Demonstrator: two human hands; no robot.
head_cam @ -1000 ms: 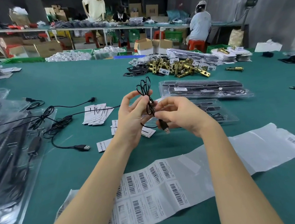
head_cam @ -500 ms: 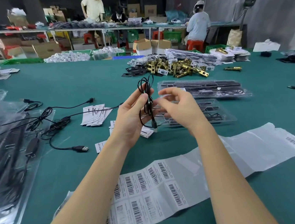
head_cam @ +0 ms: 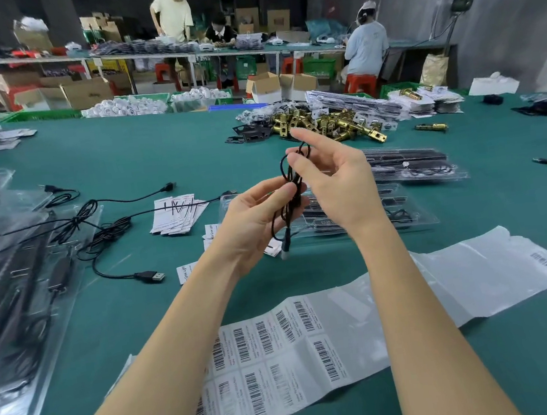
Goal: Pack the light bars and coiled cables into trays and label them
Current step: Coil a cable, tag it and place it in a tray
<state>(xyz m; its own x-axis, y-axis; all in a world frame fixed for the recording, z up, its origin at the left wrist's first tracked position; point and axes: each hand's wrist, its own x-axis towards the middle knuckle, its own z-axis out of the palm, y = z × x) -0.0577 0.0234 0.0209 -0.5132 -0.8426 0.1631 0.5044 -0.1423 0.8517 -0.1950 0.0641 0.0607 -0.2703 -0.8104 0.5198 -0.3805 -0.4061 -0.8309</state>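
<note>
Left hand [head_cam: 249, 220] and right hand [head_cam: 338, 185] hold coiled cable [head_cam: 290, 201], partly hidden

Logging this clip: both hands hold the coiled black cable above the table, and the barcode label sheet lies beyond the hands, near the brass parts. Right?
Not quite. The head view shows the barcode label sheet nearest the camera, under the forearms, not by the brass parts. Both the left hand and right hand do hold the coiled black cable.

Brass latch parts [head_cam: 327, 124] heaped near a standing fan [head_cam: 453, 2].

Matt green cloth table [head_cam: 154, 146], glossy clear plastic tray [head_cam: 418, 220], shiny brass hardware [head_cam: 324, 123]
</note>
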